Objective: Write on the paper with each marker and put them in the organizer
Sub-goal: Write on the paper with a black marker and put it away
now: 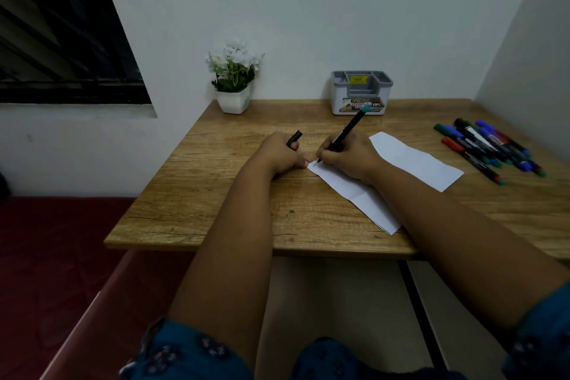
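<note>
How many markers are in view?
7: one marker in the right hand, writing on the paper; about six in a pile on the table's right. Overlap may hide others.

A paper (pixel 401 160) is laid slantwise on the table (pixel 216 210), right of centre. The right hand (pixel 345 157) is rested on the paper's left end, and the left hand (pixel 280 153) is set on the table just left of it. Markers (pixel 490 148) are grouped at the right edge. An organizer (pixel 361 92) is placed against the back wall, with a flowerpot (pixel 233 99) to its left.
</note>
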